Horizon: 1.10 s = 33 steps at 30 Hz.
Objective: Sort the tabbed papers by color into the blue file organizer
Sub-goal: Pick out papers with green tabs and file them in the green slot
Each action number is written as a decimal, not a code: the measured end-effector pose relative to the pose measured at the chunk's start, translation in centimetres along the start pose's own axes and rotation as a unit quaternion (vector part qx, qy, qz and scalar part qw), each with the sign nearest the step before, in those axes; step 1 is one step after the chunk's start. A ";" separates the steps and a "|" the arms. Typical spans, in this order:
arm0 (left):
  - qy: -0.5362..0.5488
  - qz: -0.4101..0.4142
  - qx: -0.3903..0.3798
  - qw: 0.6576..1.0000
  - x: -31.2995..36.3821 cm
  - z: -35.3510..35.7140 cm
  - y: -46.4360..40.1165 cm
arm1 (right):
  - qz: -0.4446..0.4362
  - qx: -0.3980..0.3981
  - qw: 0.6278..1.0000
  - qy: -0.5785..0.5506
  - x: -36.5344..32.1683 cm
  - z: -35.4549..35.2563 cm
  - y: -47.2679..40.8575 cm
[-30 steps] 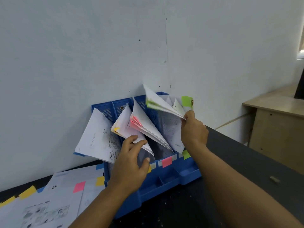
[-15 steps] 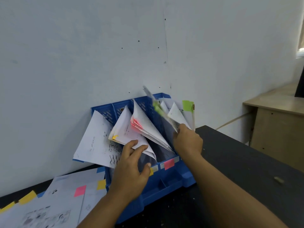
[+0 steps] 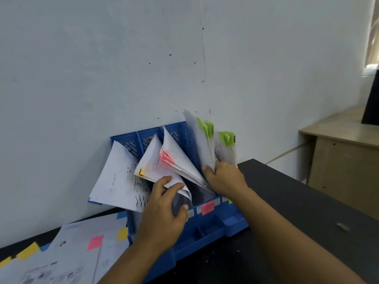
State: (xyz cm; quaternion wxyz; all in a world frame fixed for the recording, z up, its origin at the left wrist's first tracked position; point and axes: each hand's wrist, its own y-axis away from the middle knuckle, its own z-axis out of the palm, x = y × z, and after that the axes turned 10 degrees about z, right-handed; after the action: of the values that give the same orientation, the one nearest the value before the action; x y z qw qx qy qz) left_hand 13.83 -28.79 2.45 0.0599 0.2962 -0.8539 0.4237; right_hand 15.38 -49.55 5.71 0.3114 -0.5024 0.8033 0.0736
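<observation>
far out to the left of the left hand, loose white printed sheets with yellow, blue and pink tabs (image 3: 67,249) lie spread flat on the dark table (image 3: 297,201). just above and left of that hand, a single white sheet (image 3: 114,177) leans out of the leftmost slot of the blue plastic file organizer (image 3: 205,230), which stands on the table against the pale wall (image 3: 102,68). the left hand (image 3: 164,216) reaches into the organizer's middle, fingers curled over the lower edge of a bundle of white papers with a yellow tab (image 3: 149,167) and thumb pressed toward the organizer's front; it grips that bundle and holds it tilted to the left. between the two hands, a thicker fan of white papers with pink tabs (image 3: 176,160) leans leftward in the next slot, and below it a pink label (image 3: 207,208) shows on the organizer's front lip. the right hand (image 3: 223,179) sits at the rightmost slot, fingers closed around the lower part of white papers with green tabs (image 3: 207,140), which stand nearly upright, just above that hand; more green-tabbed sheets stand just beside them to the right. well off to the right of the right hand, a light wooden desk (image 3: 344,152) stands apart from the table.
</observation>
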 end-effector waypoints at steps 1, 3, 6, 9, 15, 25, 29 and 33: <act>-0.001 -0.001 0.000 1.000 0.0 0.0 0.0 | -0.005 -0.048 0.999 0.005 0.0 0.3 -0.1; -0.005 -0.002 0.000 1.000 0.0 0.1 -0.1 | -0.001 -0.130 0.991 0.037 0.1 1.0 -0.2; -0.011 -0.003 0.000 1.000 0.0 0.2 -0.1 | 0.020 -0.172 0.980 0.099 0.3 1.7 -0.6; -0.027 -0.025 0.023 0.999 0.0 0.1 -0.3 | 0.019 -0.165 0.978 0.124 0.5 2.0 -0.8; -0.040 -0.045 0.040 0.997 0.9 0.2 -1.3 | -0.024 -0.102 0.990 0.090 1.2 1.2 0.6; -0.020 -0.039 0.019 0.999 1.7 0.5 -1.1 | -0.006 0.230 0.973 0.024 2.9 0.4 1.7; -0.017 -0.040 0.011 0.999 1.8 0.5 -0.9 | 0.051 0.233 0.971 -0.035 2.5 0.2 0.5; -0.008 -0.036 0.013 0.999 1.9 0.1 -1.1 | 0.127 0.159 0.961 -0.186 2.1 -1.2 -0.1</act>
State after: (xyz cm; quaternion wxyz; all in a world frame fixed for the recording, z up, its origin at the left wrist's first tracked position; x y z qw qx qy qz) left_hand 12.92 -30.19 3.79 0.0647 0.3308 -0.8376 0.4299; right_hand 14.34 -51.76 5.45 0.5193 -0.3177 0.7897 0.0759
